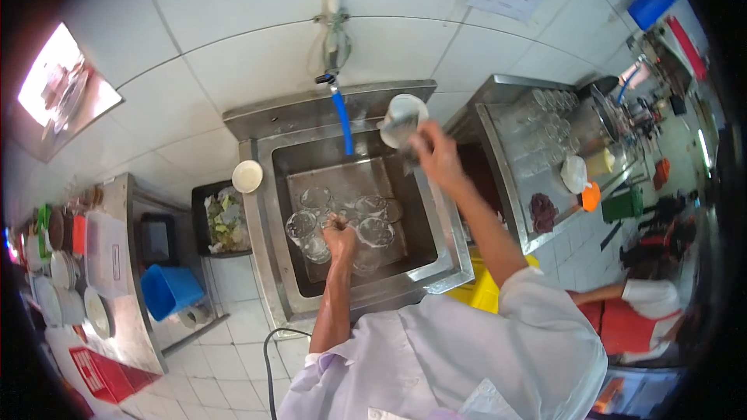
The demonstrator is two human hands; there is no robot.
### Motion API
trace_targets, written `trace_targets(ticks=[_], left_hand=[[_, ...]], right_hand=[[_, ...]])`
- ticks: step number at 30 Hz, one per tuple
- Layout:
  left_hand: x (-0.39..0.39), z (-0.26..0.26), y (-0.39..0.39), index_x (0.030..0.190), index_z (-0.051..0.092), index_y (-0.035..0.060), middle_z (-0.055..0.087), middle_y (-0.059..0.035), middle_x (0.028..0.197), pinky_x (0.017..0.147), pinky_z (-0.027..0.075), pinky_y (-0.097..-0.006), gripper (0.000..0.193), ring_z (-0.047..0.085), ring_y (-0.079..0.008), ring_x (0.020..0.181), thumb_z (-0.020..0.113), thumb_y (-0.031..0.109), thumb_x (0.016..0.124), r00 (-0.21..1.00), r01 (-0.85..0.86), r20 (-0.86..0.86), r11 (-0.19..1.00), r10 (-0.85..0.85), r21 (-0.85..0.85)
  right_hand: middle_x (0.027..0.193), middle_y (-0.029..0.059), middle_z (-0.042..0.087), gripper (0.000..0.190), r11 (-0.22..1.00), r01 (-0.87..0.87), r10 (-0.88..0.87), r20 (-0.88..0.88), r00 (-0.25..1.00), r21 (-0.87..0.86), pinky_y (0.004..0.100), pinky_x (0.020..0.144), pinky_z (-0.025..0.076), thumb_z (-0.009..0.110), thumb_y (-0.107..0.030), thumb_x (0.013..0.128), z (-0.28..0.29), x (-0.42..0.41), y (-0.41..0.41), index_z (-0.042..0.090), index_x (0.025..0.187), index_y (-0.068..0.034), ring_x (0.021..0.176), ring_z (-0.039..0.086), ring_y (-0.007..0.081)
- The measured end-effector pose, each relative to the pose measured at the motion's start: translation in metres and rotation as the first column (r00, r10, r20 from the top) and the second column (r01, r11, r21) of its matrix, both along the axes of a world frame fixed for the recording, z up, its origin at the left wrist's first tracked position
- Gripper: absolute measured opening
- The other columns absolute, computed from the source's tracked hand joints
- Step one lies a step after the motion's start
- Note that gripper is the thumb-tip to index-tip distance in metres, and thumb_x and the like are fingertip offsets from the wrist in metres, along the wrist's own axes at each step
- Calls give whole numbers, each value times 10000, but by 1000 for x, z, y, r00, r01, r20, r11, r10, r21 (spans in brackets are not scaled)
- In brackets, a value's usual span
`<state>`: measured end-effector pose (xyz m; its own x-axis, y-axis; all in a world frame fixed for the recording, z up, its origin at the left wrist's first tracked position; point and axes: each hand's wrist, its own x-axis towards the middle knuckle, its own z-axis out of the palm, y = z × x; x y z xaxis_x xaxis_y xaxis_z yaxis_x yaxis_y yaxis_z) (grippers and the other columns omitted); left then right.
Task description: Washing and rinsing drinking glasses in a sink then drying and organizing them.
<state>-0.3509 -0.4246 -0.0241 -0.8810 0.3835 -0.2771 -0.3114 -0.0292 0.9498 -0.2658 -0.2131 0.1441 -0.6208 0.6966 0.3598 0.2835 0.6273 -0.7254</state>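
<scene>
Several soapy drinking glasses stand inside the stainless steel sink. My left hand is closed among them, its fingers at a glass; whether it grips that glass is hard to see. Up at the sink's back right corner, my right hand holds a dark, blurred scrubbing pad at the mouth of a white container. A blue hose on a tap hangs over the back of the sink. On the left rim sits a small pale bowl.
Left of the sink, a black bin holds food scraps, near a blue bucket and a shelf with stacked plates. At right, a steel counter bears glasses and a dark cloth. A yellow crate and a co-worker in a red apron are also there.
</scene>
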Motion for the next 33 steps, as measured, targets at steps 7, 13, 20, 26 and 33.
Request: trace_targets(ticks=[7,13,20,26,33], left_hand=[[-19,0,25,969,606,-26,649,-111,883,730,473,-319,197,606,-178,828,609,-6,773,981,3,168,866,94,-500],[-41,-64,57,1026,640,-58,682,-221,938,787,513,-374,317,669,-276,876,672,80,742,944,-184,153,854,291,-487],[-44,-80,93,997,663,-57,680,-246,968,840,523,-386,369,675,-352,936,678,183,717,877,-128,288,767,383,-629],[-32,-105,102,977,668,-69,677,-258,956,852,517,-400,363,674,-360,924,676,181,715,824,-206,338,796,455,-569],[-47,-75,101,1016,655,-42,692,-193,961,777,515,-382,277,677,-287,870,657,90,772,808,-189,321,734,493,-652]], right_hand=[[1147,142,610,284,852,-276,305,6,952,444,423,933,451,639,-174,877,50,-116,29,602,1139,-69,1132,541,351],[928,129,613,154,844,-300,417,-190,889,445,395,868,454,678,-138,832,9,-214,-3,576,815,-24,1039,547,335],[764,100,576,242,901,-299,389,-285,876,313,351,795,448,697,-96,801,10,-210,23,506,672,-24,851,559,278],[931,78,646,121,999,-44,42,-434,900,5,324,838,455,657,-88,845,-31,-131,37,643,942,-17,898,589,212],[871,60,657,183,809,-230,300,43,953,-541,294,758,480,631,-89,846,-77,-115,-14,615,1007,-4,851,615,161]])
